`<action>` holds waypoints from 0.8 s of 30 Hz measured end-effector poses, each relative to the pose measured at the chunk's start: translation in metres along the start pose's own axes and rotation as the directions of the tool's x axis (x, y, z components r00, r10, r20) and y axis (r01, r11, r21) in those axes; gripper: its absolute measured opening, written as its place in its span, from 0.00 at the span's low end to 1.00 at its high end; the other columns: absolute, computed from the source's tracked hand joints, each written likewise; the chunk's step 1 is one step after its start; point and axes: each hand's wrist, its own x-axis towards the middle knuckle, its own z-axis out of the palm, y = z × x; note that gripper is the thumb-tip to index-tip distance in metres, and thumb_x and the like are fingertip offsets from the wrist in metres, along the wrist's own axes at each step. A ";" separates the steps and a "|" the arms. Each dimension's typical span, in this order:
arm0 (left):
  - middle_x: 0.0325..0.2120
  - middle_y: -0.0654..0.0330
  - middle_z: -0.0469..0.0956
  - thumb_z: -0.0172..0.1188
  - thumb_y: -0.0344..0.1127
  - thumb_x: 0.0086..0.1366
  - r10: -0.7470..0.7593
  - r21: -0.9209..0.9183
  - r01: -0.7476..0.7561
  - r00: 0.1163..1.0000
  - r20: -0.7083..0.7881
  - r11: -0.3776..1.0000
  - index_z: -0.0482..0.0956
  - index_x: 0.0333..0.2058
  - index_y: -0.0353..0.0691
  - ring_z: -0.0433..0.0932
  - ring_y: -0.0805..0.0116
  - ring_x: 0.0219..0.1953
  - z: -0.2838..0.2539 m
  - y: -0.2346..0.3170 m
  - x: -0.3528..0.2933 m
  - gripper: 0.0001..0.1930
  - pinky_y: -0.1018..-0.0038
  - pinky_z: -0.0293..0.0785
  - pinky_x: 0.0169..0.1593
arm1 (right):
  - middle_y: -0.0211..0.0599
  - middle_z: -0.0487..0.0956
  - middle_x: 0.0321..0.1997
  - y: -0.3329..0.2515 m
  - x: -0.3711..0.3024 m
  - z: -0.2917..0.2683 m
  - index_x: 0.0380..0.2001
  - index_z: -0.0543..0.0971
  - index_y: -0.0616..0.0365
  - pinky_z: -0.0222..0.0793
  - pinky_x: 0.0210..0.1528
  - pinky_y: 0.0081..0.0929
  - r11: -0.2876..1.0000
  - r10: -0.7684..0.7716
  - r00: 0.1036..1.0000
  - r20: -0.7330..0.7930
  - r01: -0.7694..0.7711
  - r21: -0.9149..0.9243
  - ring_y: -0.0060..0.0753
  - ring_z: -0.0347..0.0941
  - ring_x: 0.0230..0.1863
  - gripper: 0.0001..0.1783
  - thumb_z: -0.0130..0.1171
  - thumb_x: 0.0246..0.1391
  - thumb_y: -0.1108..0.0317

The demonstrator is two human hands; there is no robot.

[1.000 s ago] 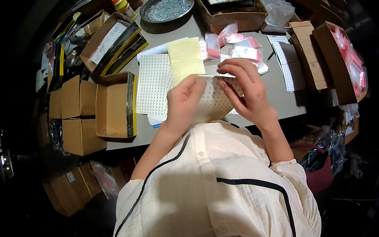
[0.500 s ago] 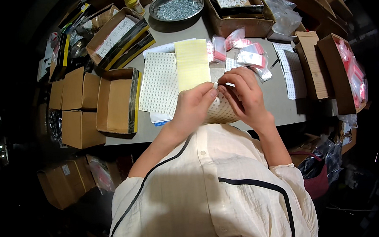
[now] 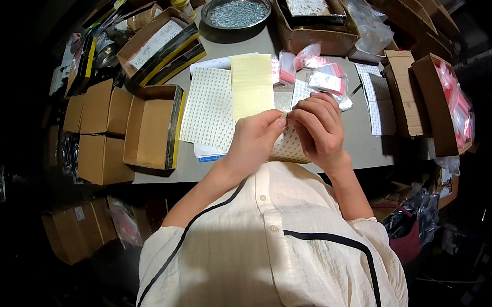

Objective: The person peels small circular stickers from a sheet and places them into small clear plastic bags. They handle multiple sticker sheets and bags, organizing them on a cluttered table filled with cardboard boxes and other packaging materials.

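Both hands meet at the near edge of the grey table [image 3: 364, 146], just above the person's white shirt. The left hand [image 3: 254, 142] and the right hand [image 3: 317, 127] are curled closed around a small dotted sheet [image 3: 289, 148], thumbs and forefingers pinching together at its far edge; the fingers cover most of the sheet, so only its lower middle part shows, and whatever sits between the fingertips is too small to make out. Just beyond the hands lies a pale yellow strip [image 3: 251, 85] on top of a larger dotted sheet [image 3: 209, 108], whose near right corner is hidden by the left hand. To the right are small clear bags with pink edges [image 3: 323, 75], partly overlapping, contents unclear. An open brown box [image 3: 153, 127] stands at the left, beside closed cartons [image 3: 95, 132] that fade into shadow. At the far edge a round metal tray [image 3: 236, 9] holds small grey pieces, and a box of white parts [image 3: 307, 6] is cut off by the frame. The dark rim hides the rest.
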 end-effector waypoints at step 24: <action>0.22 0.75 0.67 0.54 0.34 0.76 -0.037 -0.025 0.038 0.999 0.002 0.999 0.79 0.36 0.32 0.59 0.87 0.26 0.007 -0.003 0.002 0.12 0.81 0.56 0.27 | 0.38 0.79 0.39 -0.002 -0.016 0.008 0.35 0.81 0.61 0.68 0.61 0.44 0.982 0.145 0.987 -0.077 -0.133 0.134 0.44 0.76 0.44 0.17 0.65 0.36 0.83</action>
